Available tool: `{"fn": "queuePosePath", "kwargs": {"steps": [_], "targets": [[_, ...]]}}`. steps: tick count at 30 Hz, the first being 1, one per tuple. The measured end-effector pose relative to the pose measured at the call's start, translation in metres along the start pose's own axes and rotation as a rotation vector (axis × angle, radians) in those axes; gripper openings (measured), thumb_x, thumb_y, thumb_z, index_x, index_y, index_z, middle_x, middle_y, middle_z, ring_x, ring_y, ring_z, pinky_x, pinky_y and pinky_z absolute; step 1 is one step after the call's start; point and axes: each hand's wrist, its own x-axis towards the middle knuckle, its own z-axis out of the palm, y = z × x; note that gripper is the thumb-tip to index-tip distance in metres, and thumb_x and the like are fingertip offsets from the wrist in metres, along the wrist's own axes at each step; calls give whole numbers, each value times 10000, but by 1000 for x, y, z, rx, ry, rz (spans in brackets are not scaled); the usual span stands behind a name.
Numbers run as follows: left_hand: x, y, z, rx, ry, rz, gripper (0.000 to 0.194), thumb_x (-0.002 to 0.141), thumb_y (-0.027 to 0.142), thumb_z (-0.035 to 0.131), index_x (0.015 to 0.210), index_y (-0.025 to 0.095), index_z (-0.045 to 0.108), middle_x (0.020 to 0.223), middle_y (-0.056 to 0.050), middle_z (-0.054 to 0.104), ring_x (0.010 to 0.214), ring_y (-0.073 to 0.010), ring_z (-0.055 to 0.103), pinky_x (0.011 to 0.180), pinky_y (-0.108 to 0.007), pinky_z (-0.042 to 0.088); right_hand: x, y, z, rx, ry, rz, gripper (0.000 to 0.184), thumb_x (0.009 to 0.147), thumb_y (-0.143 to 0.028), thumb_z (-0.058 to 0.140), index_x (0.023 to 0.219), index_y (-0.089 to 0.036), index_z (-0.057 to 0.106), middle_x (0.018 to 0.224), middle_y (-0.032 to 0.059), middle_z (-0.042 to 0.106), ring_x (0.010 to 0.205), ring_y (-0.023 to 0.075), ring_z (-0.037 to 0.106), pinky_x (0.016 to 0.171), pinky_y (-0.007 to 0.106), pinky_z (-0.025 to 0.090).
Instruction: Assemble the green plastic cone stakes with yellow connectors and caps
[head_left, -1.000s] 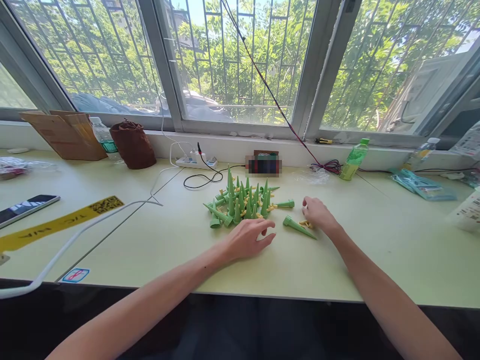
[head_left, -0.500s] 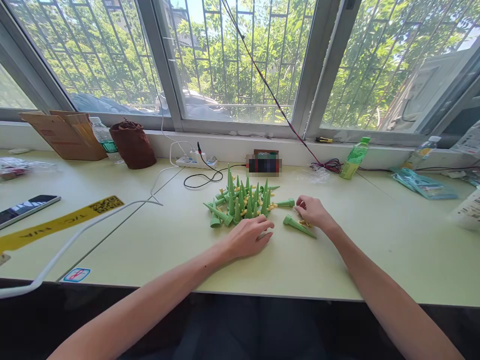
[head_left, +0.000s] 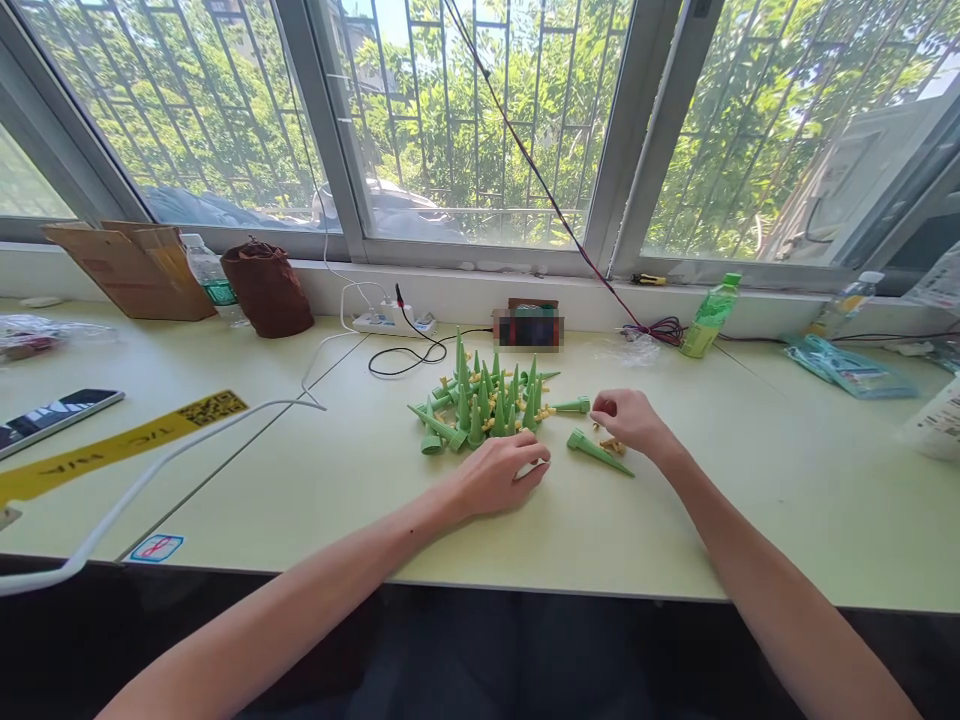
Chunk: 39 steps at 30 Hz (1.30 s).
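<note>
My left hand (head_left: 510,470) rests on the table in front of a cluster of green plant watering spikes (head_left: 480,400), several upright and others lying down. Its fingers are curled, thumb near the index fingertip, and nothing shows between them. My right hand (head_left: 634,420) is closed in a pinch at the right of the cluster; what it holds, if anything, is hidden. Small yellow valve pieces (head_left: 613,446) lie under that hand. One loose green spike (head_left: 598,452) lies between my hands, and another spike (head_left: 574,405) points left toward the cluster, near my right fingertips.
Behind the cluster are a small blurred box (head_left: 527,328), a black cable (head_left: 409,360) and a power strip (head_left: 394,322). A green bottle (head_left: 710,316) and teal plastic packets (head_left: 847,366) stand or lie to the right. At left are a phone (head_left: 56,420) and white cable (head_left: 187,445).
My left thumb and index finger have drawn closer together. My right hand has shifted slightly, showing more of the yellow pieces beneath it. The spikes stay where they were.
</note>
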Motion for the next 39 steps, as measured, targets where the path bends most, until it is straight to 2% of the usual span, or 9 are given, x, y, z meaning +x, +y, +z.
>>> {"fn": "queuePosePath", "kwargs": {"steps": [4, 11, 14, 18, 23, 35, 39], "targets": [[0, 1, -1, -6, 1, 8, 172, 927, 188, 458, 867, 170, 619, 811, -12, 566, 569, -79, 456, 604, -211, 375, -3, -2, -6, 44, -139, -29, 163, 772, -271, 588, 694, -169, 688, 669, 33, 686, 628, 145, 589, 579, 236, 401], [1, 0, 1, 6, 2, 22, 192, 925, 185, 460, 860, 174, 641, 785, -24, 581, 626, -102, 511, 612, -219, 379, -9, -5, -14, 130, -326, -83, 388, 866, -467, 507, 650, -171, 636, 603, 33, 656, 522, 131, 549, 510, 238, 398], [1, -1, 1, 5, -1, 25, 205, 926, 188, 459, 848, 170, 648, 772, -29, 592, 637, -108, 525, 612, -225, 378, -11, -8, -17, 169, -381, -103, 412, 840, -529, 543, 675, -169, 656, 612, 28, 646, 484, 114, 516, 482, 235, 381], [2, 0, 0, 2, -7, 28, 212, 924, 185, 462, 828, 167, 650, 751, -26, 594, 634, -107, 523, 605, -227, 368, -12, -9, -17, 165, -426, -118, 358, 742, -537, 668, 718, -180, 672, 653, 18, 642, 544, 121, 534, 485, 226, 363], [2, 2, 0, 3, -7, 33, 216, 920, 170, 457, 809, 166, 642, 724, -18, 583, 617, -103, 506, 588, -228, 346, -12, -10, -12, 127, -443, -201, 320, 649, -477, 763, 753, -199, 642, 716, 0, 655, 619, 130, 539, 541, 229, 374], [3, 2, 3, -6, 16, 15, 233, 930, 188, 453, 764, 162, 613, 685, -16, 594, 608, -111, 528, 599, -236, 368, -18, -32, 11, 106, -322, -309, 307, 777, -357, 602, 567, -184, 460, 547, -37, 480, 535, 97, 380, 502, 238, 276], [3, 2, 3, -69, 66, -83, 171, 926, 208, 479, 900, 172, 644, 674, -2, 618, 585, -106, 545, 588, -217, 384, -19, -33, 18, 120, -314, -323, 302, 778, -368, 598, 580, -185, 462, 557, -34, 486, 536, 98, 390, 501, 236, 284]]}}
